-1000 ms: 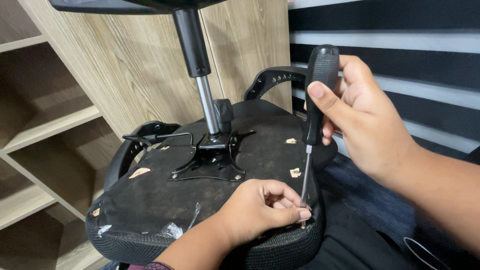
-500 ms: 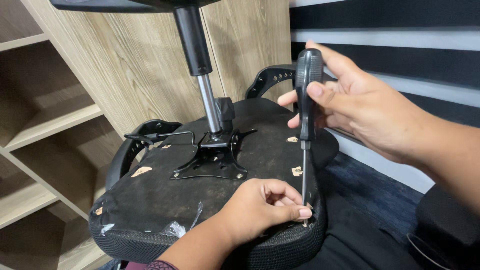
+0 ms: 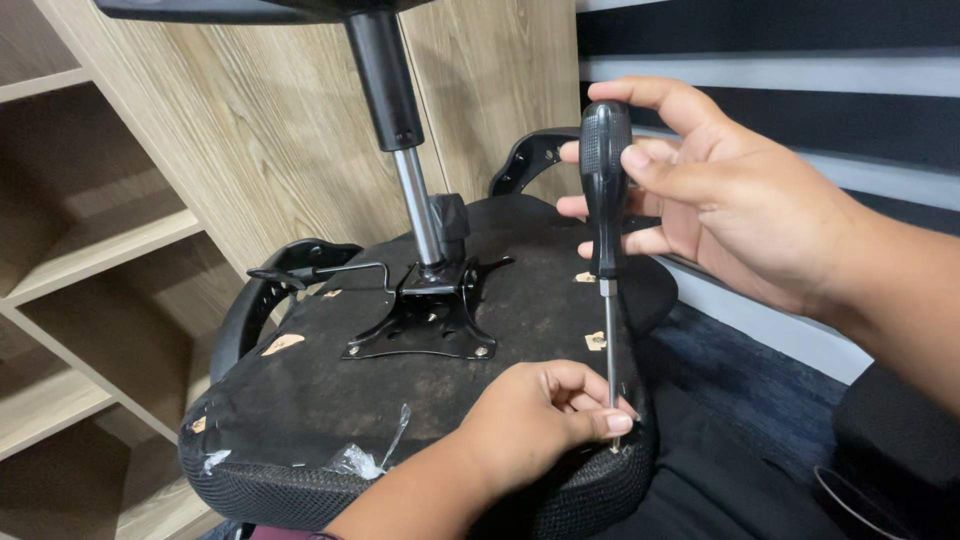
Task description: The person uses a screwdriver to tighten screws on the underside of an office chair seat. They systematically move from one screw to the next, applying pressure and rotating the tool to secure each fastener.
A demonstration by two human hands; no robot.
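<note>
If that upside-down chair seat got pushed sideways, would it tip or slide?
Probably top-heavy: the seat rests padded side down with the gas column standing high above it. The left hand resting on its edge likely steadies it. Its mesh rim looks grippy, so sliding seems unlikely.

upturned black mesh-edged office chair seat (image 3: 300,400) is the work surface: black metal star-shaped mounting plate (image 3: 425,325) with chrome gas-lift column (image 3: 415,215) bolted at centre, torn clear plastic scrap (image 3: 365,460) near front edge, tan wooden shelving unit (image 3: 110,250) beside it.
</note>
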